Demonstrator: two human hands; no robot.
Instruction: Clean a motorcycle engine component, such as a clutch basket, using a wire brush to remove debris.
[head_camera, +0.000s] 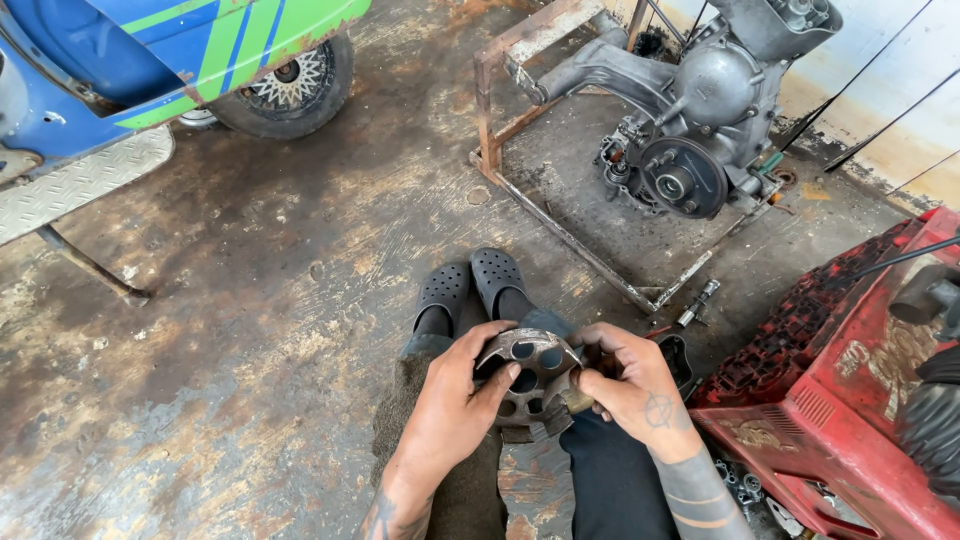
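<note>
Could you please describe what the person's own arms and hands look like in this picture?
Both arms are bare, with no sleeves, gloves, watch or rings visible. The left hand looks grimy, and its forearm has dark tattoo lines. The right hand bears a small circled symbol tattoo on its back, and broad dark bands ring its forearm.

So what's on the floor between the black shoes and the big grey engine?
In the head view, a rusty metal frame rail crosses between the black clogs and the grey engine; otherwise only stained concrete floor.
</note>
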